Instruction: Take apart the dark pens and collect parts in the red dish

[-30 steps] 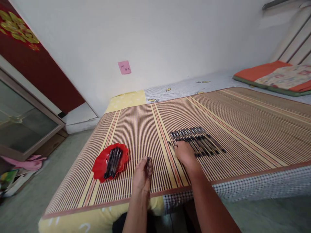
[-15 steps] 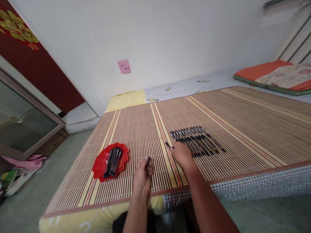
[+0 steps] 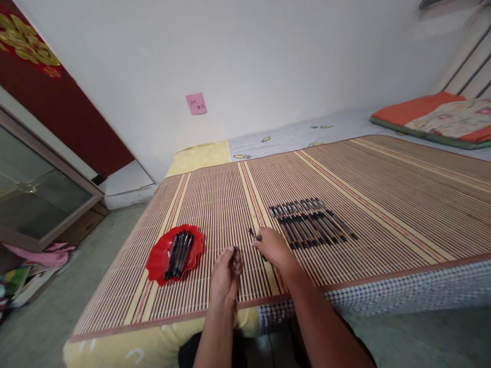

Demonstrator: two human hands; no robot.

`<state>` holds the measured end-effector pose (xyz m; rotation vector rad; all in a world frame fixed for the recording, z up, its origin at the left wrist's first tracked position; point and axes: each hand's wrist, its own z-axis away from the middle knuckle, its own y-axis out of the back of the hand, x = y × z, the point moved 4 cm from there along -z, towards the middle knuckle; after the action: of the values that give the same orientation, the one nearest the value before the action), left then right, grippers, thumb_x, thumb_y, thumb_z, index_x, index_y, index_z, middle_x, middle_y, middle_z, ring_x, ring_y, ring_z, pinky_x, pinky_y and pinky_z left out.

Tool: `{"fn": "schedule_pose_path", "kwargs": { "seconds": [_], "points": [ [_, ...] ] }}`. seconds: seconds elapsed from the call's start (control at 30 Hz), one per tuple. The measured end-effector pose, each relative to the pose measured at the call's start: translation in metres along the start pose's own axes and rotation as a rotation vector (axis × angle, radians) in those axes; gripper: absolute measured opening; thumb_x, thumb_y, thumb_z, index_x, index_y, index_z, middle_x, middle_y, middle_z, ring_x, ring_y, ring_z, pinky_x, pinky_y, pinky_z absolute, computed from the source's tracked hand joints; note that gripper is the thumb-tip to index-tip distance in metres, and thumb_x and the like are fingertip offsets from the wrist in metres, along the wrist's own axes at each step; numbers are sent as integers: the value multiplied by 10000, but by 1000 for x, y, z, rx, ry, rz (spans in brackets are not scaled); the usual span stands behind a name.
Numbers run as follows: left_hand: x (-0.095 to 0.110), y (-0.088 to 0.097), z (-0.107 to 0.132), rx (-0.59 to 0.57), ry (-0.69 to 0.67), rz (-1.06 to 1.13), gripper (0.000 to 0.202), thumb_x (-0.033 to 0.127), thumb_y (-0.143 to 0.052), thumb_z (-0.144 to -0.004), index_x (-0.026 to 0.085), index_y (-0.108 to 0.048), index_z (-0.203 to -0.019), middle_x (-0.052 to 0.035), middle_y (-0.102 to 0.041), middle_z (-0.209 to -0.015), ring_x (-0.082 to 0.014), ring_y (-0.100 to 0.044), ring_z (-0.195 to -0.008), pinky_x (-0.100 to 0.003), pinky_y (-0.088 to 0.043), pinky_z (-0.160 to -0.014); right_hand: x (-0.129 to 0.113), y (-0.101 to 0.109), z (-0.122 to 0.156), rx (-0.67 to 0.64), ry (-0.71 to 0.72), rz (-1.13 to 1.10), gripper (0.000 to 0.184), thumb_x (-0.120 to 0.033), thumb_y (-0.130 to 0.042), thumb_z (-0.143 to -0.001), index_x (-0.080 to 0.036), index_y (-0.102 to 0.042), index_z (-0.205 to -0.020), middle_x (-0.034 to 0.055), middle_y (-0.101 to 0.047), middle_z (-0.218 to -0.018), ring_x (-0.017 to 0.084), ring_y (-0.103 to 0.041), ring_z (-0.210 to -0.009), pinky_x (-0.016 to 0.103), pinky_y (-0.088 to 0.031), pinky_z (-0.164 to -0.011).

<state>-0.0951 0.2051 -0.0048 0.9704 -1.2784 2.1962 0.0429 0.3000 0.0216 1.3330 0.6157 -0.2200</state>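
Note:
My right hand [image 3: 273,246] is closed on a dark pen [image 3: 251,233], whose one end sticks out past the fingers toward the left. My left hand [image 3: 225,271] is held upright over the mat, fingers curled; a small dark end shows at its fingertips, too small to name. Right of my right hand lies a slanted row of black pens [image 3: 315,228], side by side. Just above them runs a row of short dark pieces with pale markings [image 3: 295,206], like pen caps. On the left a red scalloped dish [image 3: 155,260] holds several black pens [image 3: 179,254].
A striped bamboo mat [image 3: 215,204] covers the bed, its near edge close to my forearms. Folded orange and floral bedding [image 3: 433,117] lies at the far right. A pink note [image 3: 196,104] is stuck to the white wall. A glass-fronted cabinet [image 3: 34,194] stands at the left.
My right hand has moved left with the pen, away from the pen row and closer to my left hand. The left hand has stayed in place.

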Motion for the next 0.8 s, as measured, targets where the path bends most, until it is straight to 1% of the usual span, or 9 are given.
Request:
{"fn": "schedule_pose_path", "kwargs": {
  "seconds": [0.13,0.23,0.33,0.4,0.5,0.57,0.67,0.73,0.8],
  "points": [
    [0,0,-1,-9,9,0,390,323,-899,-610,145,-570,-718,36,-549,-580,-49,-434,-459,-161,-278,-413,-10,-6,2,-12,37,-55,120,-227,-702,-839,-154,-726,-931,126,-762,-947,227,-697,-888,278,-363,-672],
    [-1,1,-1,15,5,-7,367,308,-891,-621,143,-580,-725,23,-574,-610,-55,-464,-481,-162,-291,-424,-14,-9,2,-21,64,-126,92,-223,-706,-835,-148,-724,-887,113,-749,-893,214,-675,-825,273,-343,-647],
    [0,1,-1,48,-50,-36,361,298,-896,-609,138,-599,-739,11,-607,-645,-55,-484,-499,-159,-310,-440,-13,-12,1,-20,97,-220,47,-177,-693,-823,-142,-708,-796,86,-723,-805,190,-641,-762,264,-320,-626],
    [1,1,0,69,-94,-75,379,305,-908,-588,136,-621,-768,11,-623,-662,-55,-491,-501,-159,-314,-440,-12,-12,-1,-24,128,-307,73,-161,-679,-820,-142,-693,-751,59,-700,-750,170,-619,-723,255,-322,-617],
    [2,0,1,85,-148,-161,398,325,-908,-604,140,-667,-861,15,-638,-680,-69,-516,-520,-169,-335,-450,-13,-12,-3,-49,184,-490,82,-187,-674,-835,-147,-689,-765,32,-693,-749,151,-617,-721,234,-380,-635],
    [3,-3,3,57,-188,-235,394,357,-877,-671,139,-704,-949,-12,-680,-743,-93,-569,-583,-183,-387,-496,-17,-12,-4,-79,213,-628,65,-191,-658,-841,-148,-688,-803,25,-695,-776,140,-625,-725,225,-425,-652],
    [4,-10,6,-29,-217,-323,372,372,-826,-754,141,-744,-1033,-75,-745,-920,-140,-652,-749,-222,-485,-652,-21,-13,-4,-131,233,-806,76,-228,-654,-833,-155,-675,-824,-2,-652,-724,119,-586,-623,225,-446,-600],
    [6,-15,8,-75,-209,-332,342,330,-837,-744,151,-756,-1023,-90,-758,-981,-167,-677,-821,-249,-505,-729,-23,-14,-4,-158,241,-894,117,-284,-673,-816,-167,-669,-819,-30,-603,-656,106,-533,-546,227,-433,-554],
    [7,-18,10,-96,-200,-307,335,281,-860,-705,159,-757,-999,-89,-762,-972,-183,-688,-838,-257,-505,-731,-24,-13,-3,-175,251,-960,148,-321,-689,-792,-176,-664,-809,-48,-567,-612,99,-500,-511,230,-420,-530]
  ]
}}
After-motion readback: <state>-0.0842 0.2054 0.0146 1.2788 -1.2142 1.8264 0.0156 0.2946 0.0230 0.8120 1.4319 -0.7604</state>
